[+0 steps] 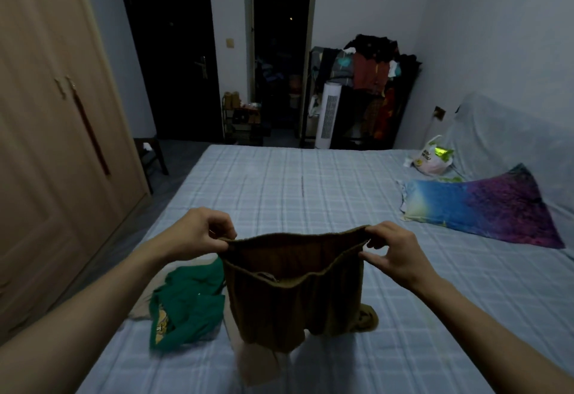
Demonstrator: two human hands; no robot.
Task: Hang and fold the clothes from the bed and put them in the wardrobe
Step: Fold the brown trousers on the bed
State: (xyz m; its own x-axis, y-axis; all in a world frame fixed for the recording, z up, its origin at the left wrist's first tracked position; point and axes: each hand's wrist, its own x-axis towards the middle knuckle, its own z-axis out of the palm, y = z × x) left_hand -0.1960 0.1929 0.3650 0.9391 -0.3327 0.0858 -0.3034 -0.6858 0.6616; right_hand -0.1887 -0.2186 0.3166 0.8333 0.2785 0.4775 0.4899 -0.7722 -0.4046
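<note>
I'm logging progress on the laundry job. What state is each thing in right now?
Brown knit garment: held up, hanging open.
Left hand: pinches its left top edge.
Right hand: pinches its right top edge.
Green garment: crumpled on the bed.
Beige garment: lying unfolded.
Wardrobe: doors closed.
Pillow: lying flat.

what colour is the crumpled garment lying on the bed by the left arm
Green garment, with a yellowish print near its lower edge; seen from the head view.

Single head view, looking forward and down from head height across the bed point(310, 182), close over the outstretched forearms, far wall and dark doorway point(281, 52) straight ahead, wardrobe point(46, 145) along the left edge, wide-angle bending at the borders
</note>
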